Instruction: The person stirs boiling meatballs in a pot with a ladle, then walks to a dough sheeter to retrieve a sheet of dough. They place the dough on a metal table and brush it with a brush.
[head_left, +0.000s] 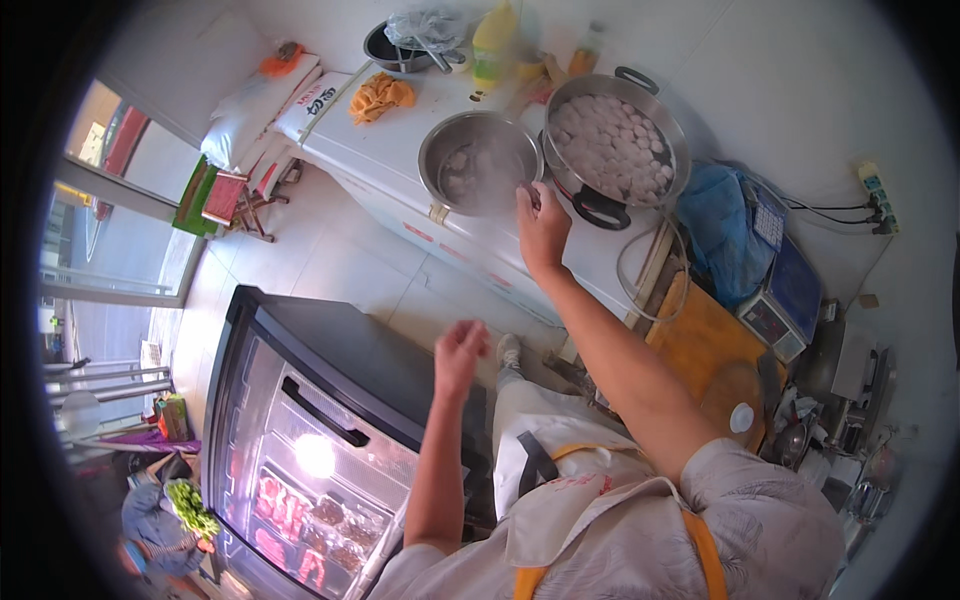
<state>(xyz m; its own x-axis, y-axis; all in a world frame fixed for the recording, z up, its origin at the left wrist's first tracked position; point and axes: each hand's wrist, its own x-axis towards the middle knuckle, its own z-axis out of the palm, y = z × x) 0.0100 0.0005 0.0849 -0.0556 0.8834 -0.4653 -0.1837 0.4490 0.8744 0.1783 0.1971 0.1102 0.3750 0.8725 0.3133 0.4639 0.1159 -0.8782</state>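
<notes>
My right hand (546, 226) reaches over the near right rim of a steaming steel basin (431, 176). It is shut on a small dark reddish-brown piece (532, 194), perhaps a handle; steam and fingers hide the rest. Pale lumps (460, 161) sit in the basin's liquid, blurred by steam. Right beside it stands a wide steel pot (679, 169) with black handles, full of round whitish balls (609, 135). My left hand (459, 356) hangs above the floor by the display cabinet, blurred, its fingers partly curled; whether they close on anything is unclear.
Both vessels stand on a white chest freezer (375, 161), with a crumpled orange cloth (381, 97) and a yellow bottle (491, 49). A lit glass display cabinet (322, 442) holds meat trays. Rightward are a digital scale (787, 292) and an orange board (694, 337). Another person (154, 517) holds greens.
</notes>
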